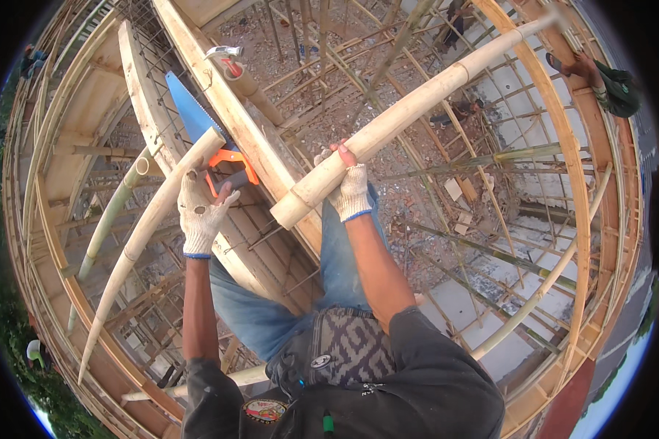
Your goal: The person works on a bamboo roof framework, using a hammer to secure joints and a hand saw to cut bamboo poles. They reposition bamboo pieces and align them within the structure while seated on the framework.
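Note:
My right hand [349, 183], in a white knit glove with bare fingertips, is closed round a thick pale bamboo pole [417, 106] near its cut end. The pole slants up to the far right. My left hand [201, 216], in a matching worn glove, has its thumb held apart from the fingers. It is beside a second bamboo pole [135, 238], and its fingers overlap that pole's edge. Just beyond the left thumb is the orange-and-black handle of a handsaw [190, 110], its blue blade pointing away between timber boards. The left fingers are partly hidden.
A claw hammer [231, 62] with a red grip rests by a bamboo post beyond the long timber board [227, 95]. Rebar runs between the boards. Bamboo scaffolding crosses above rubble-strewn ground below. A curved timber rim [575, 183] rings the site; another person [615, 88] is at far right.

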Demonstrator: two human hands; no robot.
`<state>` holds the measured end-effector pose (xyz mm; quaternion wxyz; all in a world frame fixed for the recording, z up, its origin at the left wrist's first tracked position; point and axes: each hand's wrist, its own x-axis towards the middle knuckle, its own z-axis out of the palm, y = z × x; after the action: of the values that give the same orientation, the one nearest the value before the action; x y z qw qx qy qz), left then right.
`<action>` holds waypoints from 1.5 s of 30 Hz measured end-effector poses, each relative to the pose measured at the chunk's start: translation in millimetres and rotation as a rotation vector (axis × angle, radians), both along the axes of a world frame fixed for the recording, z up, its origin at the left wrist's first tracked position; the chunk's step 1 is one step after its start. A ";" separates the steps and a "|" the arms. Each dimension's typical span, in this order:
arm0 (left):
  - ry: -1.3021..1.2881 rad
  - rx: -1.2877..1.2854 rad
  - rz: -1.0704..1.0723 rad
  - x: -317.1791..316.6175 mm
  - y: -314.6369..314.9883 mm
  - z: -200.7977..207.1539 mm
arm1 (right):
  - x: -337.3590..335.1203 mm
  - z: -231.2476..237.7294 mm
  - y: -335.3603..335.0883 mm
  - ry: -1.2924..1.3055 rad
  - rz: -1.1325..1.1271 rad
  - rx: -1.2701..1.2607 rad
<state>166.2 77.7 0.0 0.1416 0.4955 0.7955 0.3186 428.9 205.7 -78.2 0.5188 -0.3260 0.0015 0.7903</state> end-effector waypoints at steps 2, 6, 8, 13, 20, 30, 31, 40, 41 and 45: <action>-0.140 -0.096 -0.245 48.4 4.7 29.6 | -2.5 -13.1 0.0 -0.105 0.003 0.034; -0.062 -0.524 -0.357 110.5 42.9 39.6 | -9.9 -9.5 9.6 -0.104 -0.031 0.068; 0.102 -0.612 -0.344 130.3 46.1 30.5 | -9.7 5.8 3.8 -0.096 -0.036 0.049; 0.004 -0.685 -0.295 146.9 37.8 43.0 | 2.5 17.7 -16.6 -0.228 0.007 0.003; 0.149 -0.540 -0.317 98.4 -30.9 75.9 | 46.6 21.3 -50.0 -0.065 0.116 0.065; -0.009 -0.619 -0.211 61.5 -201.6 109.5 | 143.5 -6.2 72.0 -0.311 -0.141 0.020; -0.079 -0.643 -0.165 55.7 -226.9 120.7 | 144.5 2.4 71.8 -0.335 -0.154 0.047; -0.246 -0.662 0.166 34.2 -413.0 180.1 | 130.7 50.8 45.5 0.128 0.017 0.192; -0.261 -0.654 0.206 31.4 -426.1 180.9 | 121.7 51.1 30.7 0.129 0.013 0.167; -0.142 -0.635 0.370 -0.7 -498.8 171.6 | 69.7 56.0 -25.4 0.075 0.012 0.096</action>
<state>165.5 -421.1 171.6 0.2831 0.2514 0.9190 0.1101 498.6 180.3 -22.2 0.5285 -0.2709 -0.0192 0.8043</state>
